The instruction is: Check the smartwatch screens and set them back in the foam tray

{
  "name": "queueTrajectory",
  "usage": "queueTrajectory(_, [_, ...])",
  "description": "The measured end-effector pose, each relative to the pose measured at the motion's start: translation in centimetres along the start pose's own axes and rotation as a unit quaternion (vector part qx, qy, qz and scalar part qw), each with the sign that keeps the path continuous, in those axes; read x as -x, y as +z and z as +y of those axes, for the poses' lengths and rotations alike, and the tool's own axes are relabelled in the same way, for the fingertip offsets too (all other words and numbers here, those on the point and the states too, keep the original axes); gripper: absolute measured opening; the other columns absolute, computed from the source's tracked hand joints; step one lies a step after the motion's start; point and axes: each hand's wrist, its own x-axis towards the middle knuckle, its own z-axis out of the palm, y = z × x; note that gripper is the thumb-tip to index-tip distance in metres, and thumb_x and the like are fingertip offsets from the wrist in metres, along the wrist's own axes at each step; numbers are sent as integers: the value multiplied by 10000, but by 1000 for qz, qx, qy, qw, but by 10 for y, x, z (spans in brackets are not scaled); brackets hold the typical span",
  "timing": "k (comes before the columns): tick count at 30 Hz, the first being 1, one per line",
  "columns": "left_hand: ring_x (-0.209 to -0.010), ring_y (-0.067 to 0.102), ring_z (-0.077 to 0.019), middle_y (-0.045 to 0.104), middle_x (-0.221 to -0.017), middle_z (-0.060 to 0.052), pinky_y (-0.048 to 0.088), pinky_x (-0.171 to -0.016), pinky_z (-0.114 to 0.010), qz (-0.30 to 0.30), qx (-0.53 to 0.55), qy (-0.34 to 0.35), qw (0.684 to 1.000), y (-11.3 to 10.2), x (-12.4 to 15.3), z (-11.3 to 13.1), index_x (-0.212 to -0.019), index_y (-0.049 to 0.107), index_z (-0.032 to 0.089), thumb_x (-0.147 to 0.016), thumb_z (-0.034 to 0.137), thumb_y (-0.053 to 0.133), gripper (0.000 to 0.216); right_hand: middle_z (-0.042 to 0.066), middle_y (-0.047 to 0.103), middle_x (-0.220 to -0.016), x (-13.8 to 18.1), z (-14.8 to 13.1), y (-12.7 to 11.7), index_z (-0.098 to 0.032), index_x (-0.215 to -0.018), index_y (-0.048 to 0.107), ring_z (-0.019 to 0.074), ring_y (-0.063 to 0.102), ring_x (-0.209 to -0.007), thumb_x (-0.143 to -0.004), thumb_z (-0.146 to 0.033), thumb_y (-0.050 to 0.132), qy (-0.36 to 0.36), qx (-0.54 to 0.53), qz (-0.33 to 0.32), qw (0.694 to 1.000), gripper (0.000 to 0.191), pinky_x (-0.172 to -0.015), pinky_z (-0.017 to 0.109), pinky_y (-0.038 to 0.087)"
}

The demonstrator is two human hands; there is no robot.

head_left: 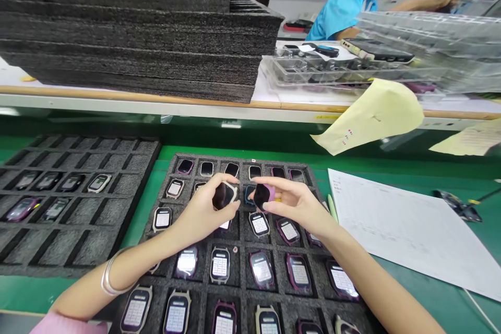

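Observation:
My left hand (209,203) is closed round a silver-rimmed smartwatch (225,195) with a dark screen. In my right hand (291,201) I pinch a purple smartwatch (264,194), its screen dark too. Both are held just above a black foam tray (242,282), whose compartments hold many watch bodies without straps. Nearer watches, such as a silver one (219,264) and a purple one (298,272), show lit white screens. Along the far row the screens are dark, as on a silver watch (206,168). A blue-rimmed watch (249,194) lies between my hands, partly hidden.
Another foam tray (90,219) with several watches lies at left. To the right are printed sheets (407,235) and a green pen (332,207). A shelf above carries stacked black foam (136,31) and clear plastic trays (305,70); yellow paper (371,115) hangs from it. Other people sit beyond.

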Motion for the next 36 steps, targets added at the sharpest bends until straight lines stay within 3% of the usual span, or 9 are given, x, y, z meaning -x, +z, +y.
queueTrajectory(3, [-673,513,-143,557,-789,38,404,-630,-244,-12,-13,11,1000,2,3,3,-1130,545,233,-835,203,607,303,53,740,-1040,2,0,0,-225,-1174,699,204,699,-956,-830,-202,771,5,-17,-9,1000,352,-848,303,567])
queueTrajectory(7, [-805,558,-145,608,-952,25,422,-763,-251,-12,-14,32,999,3,7,6,-1121,537,238,-820,141,593,321,67,748,-967,4,1,-1,-203,-1220,678,171,701,-780,-853,-237,762,3,-61,-36,998,378,-705,265,588])
queueTrajectory(10, [-845,569,-141,617,-1003,25,422,-801,-249,-16,-11,39,999,3,10,7,-1130,529,243,-819,128,589,337,78,739,-1001,4,1,-1,-202,-1263,654,177,692,-833,-879,-248,742,-2,-101,-80,992,396,-727,266,586])
queueTrajectory(24, [-701,480,-122,502,-777,71,369,-659,-223,-32,14,1,999,4,13,8,-988,499,246,-789,103,573,256,66,722,-1053,4,3,5,-203,-1245,662,156,671,-907,-883,-152,728,-14,-131,-94,987,372,-754,225,575])
queueTrajectory(30, [-756,473,-121,498,-812,64,355,-706,-226,-36,10,4,999,2,11,11,-931,482,229,-783,83,546,218,63,728,-1010,6,3,5,-193,-1210,688,155,671,-877,-863,-142,736,-6,-110,-86,990,354,-762,228,562])
queueTrajectory(36, [-695,460,-123,481,-772,68,346,-650,-235,-40,20,-10,999,2,12,11,-976,489,231,-783,101,564,244,66,721,-1047,6,1,4,-207,-1235,674,168,665,-924,-877,-150,719,-12,-105,-90,990,365,-781,239,560])
